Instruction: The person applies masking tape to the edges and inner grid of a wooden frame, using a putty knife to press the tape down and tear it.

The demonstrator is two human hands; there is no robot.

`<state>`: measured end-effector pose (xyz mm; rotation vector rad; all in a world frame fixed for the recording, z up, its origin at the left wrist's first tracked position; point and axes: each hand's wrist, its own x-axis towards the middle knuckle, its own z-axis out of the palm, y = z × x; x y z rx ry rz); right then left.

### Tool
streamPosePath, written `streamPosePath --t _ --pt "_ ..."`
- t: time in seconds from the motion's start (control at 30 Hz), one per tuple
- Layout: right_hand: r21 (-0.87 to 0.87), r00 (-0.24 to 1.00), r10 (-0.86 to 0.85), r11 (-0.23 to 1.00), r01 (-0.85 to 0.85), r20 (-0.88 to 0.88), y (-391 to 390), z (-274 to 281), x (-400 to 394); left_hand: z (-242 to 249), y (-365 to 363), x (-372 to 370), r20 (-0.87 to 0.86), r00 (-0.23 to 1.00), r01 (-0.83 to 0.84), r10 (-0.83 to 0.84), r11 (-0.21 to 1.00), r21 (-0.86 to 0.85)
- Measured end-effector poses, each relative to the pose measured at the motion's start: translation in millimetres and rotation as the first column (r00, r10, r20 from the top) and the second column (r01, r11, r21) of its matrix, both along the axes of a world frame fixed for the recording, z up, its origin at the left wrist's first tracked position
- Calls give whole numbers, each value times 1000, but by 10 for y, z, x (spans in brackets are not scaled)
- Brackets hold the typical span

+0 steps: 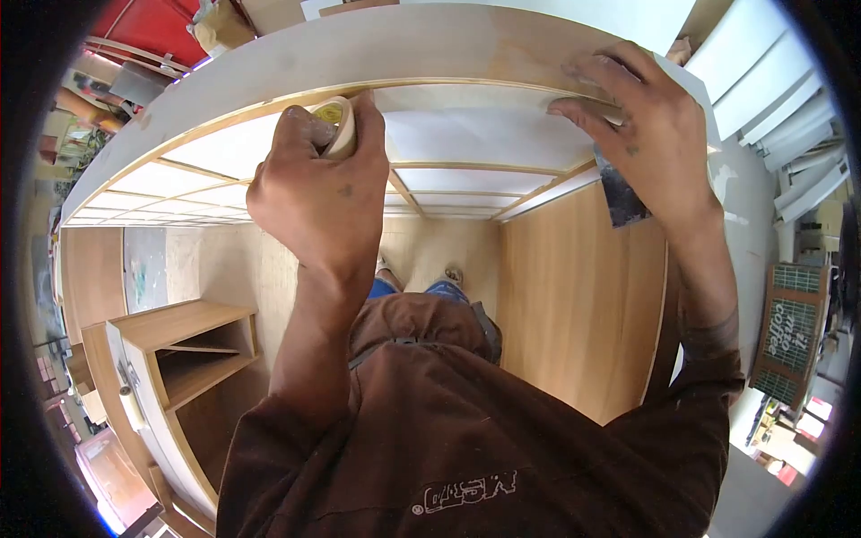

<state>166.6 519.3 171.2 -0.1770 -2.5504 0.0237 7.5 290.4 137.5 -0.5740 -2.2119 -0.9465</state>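
Note:
My left hand (327,193) is closed around a roll of pale tape (339,134), with fingers inside the ring and yellow print on its core. It is right at the wooden front edge of a long white panel (430,45). Farther right, my right hand (650,125) bends over the same edge, with the index finger on the panel and the thumb below it. A dark flat rectangular piece (621,193) juts down from beneath this hand; its upper end is hidden by the palm.
Below the panel, thin wooden strips (466,167) form a grid over white sheet. A wood-grain board (583,296) stands to my right. On the left is an open wooden cabinet (202,350). White boards (762,54) lean at the upper right, above a green-grilled crate (789,332).

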Motion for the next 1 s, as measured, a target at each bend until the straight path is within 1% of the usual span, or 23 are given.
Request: streamPosePath --t 0.1,0.17,0.3,0.4,0.47,0.57,0.67,0.8,0.87,1.0 --pt "22 1000 8 1000 -8 -22 2 2 -13 9 -4 0 8 1000 -12 12 1000 -16" --pt "67 999 26 997 -24 -39 5 7 -24 23 3 11 12 1000 -1 1 1000 -6" --pt "45 1000 5 999 -4 -23 -23 30 -42 5 5 -4 17 1000 -21 21 1000 -21" --pt "82 1000 3 997 -1 -13 -26 34 -40 -21 1 -14 -6 1000 14 -14 999 35" --pt "18 998 -54 998 53 11 -42 24 -28 -2 -6 -1 -1 1000 -11 11 1000 -17" --pt "-11 998 -56 998 57 15 -53 21 -28 -5 -6 -5 -4 1000 2 -2 1000 -10" --pt "-5 999 -44 999 44 18 -57 30 -20 -31 -5 -25 -20 999 40 -39 999 28" --pt "-8 999 -45 999 45 17 -49 31 -16 -19 -7 -12 -9 999 33 -33 999 2" --pt "42 1000 -21 999 20 6 -36 28 -17 -15 -1 -4 -8 1000 25 -25 1000 4" --pt "-3 998 -53 999 53 25 -56 33 -25 -13 -6 -1 9 1000 16 -16 1000 -6"
